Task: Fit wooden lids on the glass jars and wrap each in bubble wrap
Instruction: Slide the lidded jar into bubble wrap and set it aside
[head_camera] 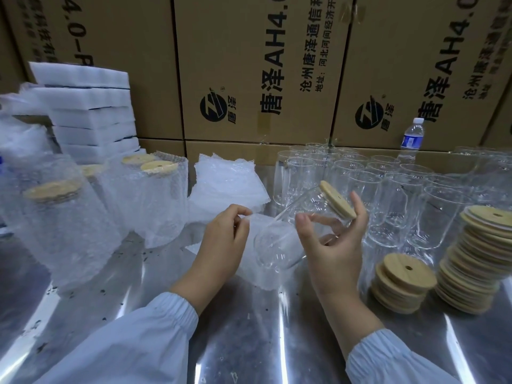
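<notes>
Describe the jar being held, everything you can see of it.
The held jar is clear, empty glass with a round wooden lid on its mouth. It lies tilted, base toward the camera, lid up and right. The right hand grips its lidded end; its base end lies over a bubble wrap sheet.

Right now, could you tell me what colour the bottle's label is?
The label is blue, clearest in the head view.

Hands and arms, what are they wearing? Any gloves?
No gloves: the left hand and the right hand are both bare. The arms wear pale blue long sleeves, puffy and gathered with elastic at the cuffs.
</notes>
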